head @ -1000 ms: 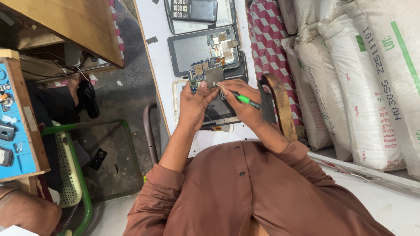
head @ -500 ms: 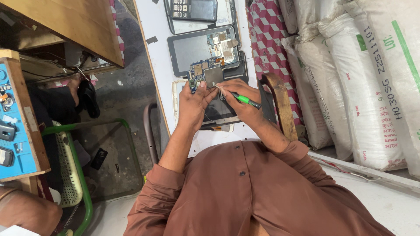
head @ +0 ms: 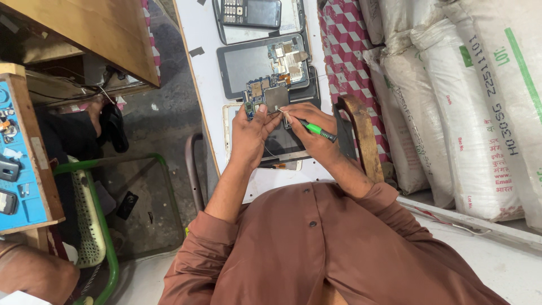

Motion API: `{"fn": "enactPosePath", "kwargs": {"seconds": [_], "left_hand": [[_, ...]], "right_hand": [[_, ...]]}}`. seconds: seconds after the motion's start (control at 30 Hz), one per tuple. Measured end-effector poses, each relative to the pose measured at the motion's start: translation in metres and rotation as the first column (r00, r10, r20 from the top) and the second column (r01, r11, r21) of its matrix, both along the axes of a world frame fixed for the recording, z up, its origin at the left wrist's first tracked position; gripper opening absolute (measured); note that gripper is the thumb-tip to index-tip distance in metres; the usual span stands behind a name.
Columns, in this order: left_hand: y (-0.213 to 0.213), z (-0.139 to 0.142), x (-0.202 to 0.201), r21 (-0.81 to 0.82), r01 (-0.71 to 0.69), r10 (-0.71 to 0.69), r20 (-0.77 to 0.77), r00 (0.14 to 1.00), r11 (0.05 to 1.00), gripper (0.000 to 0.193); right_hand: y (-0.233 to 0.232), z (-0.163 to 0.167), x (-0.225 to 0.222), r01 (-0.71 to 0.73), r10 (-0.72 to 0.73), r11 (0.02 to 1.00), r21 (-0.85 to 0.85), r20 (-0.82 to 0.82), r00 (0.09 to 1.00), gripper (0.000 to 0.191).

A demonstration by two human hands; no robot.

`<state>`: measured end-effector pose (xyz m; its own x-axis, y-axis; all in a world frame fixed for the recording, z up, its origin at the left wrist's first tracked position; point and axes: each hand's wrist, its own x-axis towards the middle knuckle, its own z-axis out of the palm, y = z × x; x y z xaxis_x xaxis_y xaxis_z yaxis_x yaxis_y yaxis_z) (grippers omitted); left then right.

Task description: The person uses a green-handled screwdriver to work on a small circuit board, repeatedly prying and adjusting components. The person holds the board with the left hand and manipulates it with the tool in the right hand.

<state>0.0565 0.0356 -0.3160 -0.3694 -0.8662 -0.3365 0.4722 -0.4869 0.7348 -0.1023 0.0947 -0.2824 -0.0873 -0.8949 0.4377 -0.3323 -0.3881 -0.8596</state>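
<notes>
a: what's the left hand got?

b: a circuit board, pinched at its near edge between thumb and fingers. it's blue-green, long and narrow, with a square silver metal shield near the middle and small gold and dark patches along it.

a: where is it, exactly?

b: held just above the white table, over the near edge of an opened tablet that lies face down with its insides showing.

a: and the right hand?

b: curled around a green-handled screwdriver, gripping it like a pen. the thin metal tip meets the right end of the board, beside the silver shield.

a: so both hands are closed?

b: yes, each one pinching its own thing, and the two hands nearly meet at the board.

a: anything under them?

b: a dark flat screen panel lies on the table below the hands. farther up there's a black phone with buttons. white sacks are stacked to the right, next to a red and white checked cloth.
</notes>
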Motion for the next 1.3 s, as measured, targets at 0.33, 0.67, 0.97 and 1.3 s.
{"fn": "enactPosePath", "kwargs": {"seconds": [0.33,0.67,0.97,1.3], "left_hand": [[0.0002,0.0014,0.0005,-0.007,0.003,-0.003,0.003,1.0,1.0,0.027],[-0.0001,-0.0037,0.0002,-0.001,-0.01,0.01,0.003,1.0,1.0,0.028],[0.0008,-0.0027,0.0005,-0.01,-0.013,0.013,-0.023,1.0,1.0,0.028],[0.0014,-0.0016,0.0003,-0.004,-0.011,0.011,-0.016,1.0,1.0,0.028]], "right_hand": [[0.0002,-0.0004,0.0002,-0.007,0.007,1.0,0.009,-0.018,1.0,0.011],[-0.0008,-0.0011,-0.0016,-0.003,0.004,1.0,0.006,-0.045,0.999,0.01],[0.0005,-0.0016,-0.0023,0.0,0.0,1.0,0.02,-0.033,0.999,0.011],[0.0001,-0.0003,-0.0003,0.03,-0.031,0.999,0.044,0.005,1.0,0.011]]}}
